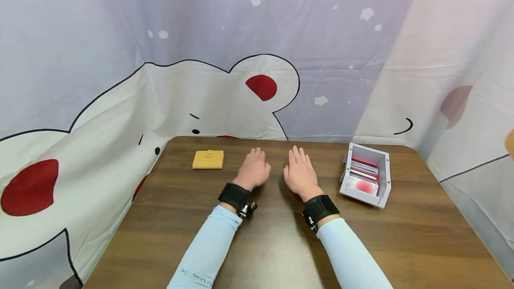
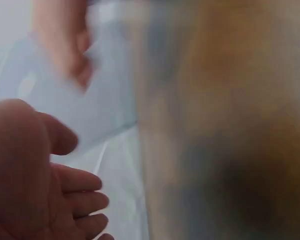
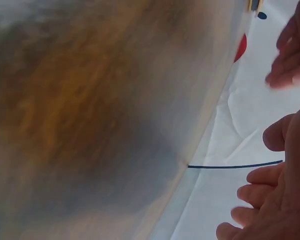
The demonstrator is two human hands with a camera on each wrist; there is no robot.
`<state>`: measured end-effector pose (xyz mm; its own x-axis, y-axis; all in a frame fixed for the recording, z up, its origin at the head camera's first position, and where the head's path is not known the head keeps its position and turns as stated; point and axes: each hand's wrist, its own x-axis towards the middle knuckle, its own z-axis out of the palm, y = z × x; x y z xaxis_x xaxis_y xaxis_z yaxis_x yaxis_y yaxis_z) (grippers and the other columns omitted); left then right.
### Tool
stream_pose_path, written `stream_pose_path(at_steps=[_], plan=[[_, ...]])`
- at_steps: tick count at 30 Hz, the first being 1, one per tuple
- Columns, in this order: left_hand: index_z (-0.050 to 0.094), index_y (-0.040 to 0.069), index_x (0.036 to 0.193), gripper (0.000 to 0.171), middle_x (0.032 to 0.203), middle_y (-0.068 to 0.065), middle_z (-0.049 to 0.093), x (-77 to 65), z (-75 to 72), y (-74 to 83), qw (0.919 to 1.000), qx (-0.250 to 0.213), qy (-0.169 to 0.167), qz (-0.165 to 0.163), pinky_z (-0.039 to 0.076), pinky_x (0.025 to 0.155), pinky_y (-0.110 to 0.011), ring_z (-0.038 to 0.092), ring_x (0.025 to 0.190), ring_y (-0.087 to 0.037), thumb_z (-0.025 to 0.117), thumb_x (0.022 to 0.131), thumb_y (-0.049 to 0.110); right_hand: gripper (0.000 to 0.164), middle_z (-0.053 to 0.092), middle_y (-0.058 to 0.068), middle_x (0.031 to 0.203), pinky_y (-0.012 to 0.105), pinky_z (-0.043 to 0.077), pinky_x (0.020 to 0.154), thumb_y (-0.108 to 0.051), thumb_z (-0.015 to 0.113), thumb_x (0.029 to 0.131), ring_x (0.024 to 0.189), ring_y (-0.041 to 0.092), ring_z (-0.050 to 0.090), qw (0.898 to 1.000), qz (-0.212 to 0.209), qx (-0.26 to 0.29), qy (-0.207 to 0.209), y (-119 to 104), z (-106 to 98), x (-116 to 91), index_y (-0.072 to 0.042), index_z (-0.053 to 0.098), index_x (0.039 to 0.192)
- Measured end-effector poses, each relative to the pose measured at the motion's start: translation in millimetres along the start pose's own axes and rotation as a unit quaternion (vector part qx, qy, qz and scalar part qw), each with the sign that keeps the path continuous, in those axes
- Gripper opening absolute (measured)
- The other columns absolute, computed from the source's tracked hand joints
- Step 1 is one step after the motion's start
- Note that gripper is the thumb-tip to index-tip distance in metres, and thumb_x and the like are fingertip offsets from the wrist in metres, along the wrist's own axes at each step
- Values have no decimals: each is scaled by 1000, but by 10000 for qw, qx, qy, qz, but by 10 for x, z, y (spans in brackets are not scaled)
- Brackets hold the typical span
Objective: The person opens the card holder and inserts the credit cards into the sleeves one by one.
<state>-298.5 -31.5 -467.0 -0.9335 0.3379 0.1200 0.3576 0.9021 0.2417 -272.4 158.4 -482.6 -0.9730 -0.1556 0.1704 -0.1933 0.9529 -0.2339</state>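
Observation:
Both hands are over the far middle of the wooden table, apart from each other and holding nothing. My left hand (image 1: 253, 171) has its fingers loosely bent; in the left wrist view the same left hand (image 2: 45, 185) shows an empty palm. Straight fingers point away on my right hand (image 1: 300, 173), whose palm in the right wrist view (image 3: 285, 190) is bare too. Left of the left hand lies a yellow wallet (image 1: 208, 159) with a snap button. To the right of the right hand stands a grey open box (image 1: 386, 177) with several upright cards (image 1: 364, 173) inside.
The brown wooden table (image 1: 281, 244) ends at a back edge just past the hands. Behind it and at the sides hangs a printed cloth (image 1: 329, 57) with white cartoon shapes. Black straps (image 1: 320, 210) sit around both wrists.

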Motion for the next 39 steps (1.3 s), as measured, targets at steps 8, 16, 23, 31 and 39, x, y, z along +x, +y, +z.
stream_pose_path(at_steps=[8,16,23,31,39], plan=[[55,-15,128,44,130,-36,53,-155,-315,-1078,9801,-369,326,-1921,41,105,-58,47,125,-52,43,102,17,37,56,23,134,58,43,102,-23,63,97,126,45,49,9975,-117,391,574,94,-181,-301,1,64,126],[56,-16,129,60,123,-35,51,-342,-280,-1555,9458,-9,-100,-3245,41,99,-58,48,116,-50,44,106,39,14,57,-2,79,36,49,72,-18,72,89,74,16,55,9933,-643,858,422,158,-323,-664,-16,66,76],[57,-5,138,64,128,-31,48,-317,-263,-1539,9631,-244,-327,-2662,41,98,-60,46,117,-48,52,103,47,14,57,-9,75,22,47,64,-16,74,90,67,5,54,9896,-740,1220,206,211,-361,-891,-20,67,78],[52,3,148,64,140,-27,50,-233,-101,-1164,9851,-869,-197,-1472,45,102,-56,50,123,-48,67,98,41,16,57,-11,71,20,45,61,-12,73,90,64,-1,50,9851,-799,1507,-231,294,-364,-1048,-18,69,75],[63,6,139,62,120,-13,60,-384,58,-515,9869,-1168,-857,715,51,95,-40,59,106,-25,81,88,36,13,66,-10,65,18,47,58,-14,74,92,57,-5,53,9610,-807,2397,-1121,322,-323,-1131,-14,75,79]])
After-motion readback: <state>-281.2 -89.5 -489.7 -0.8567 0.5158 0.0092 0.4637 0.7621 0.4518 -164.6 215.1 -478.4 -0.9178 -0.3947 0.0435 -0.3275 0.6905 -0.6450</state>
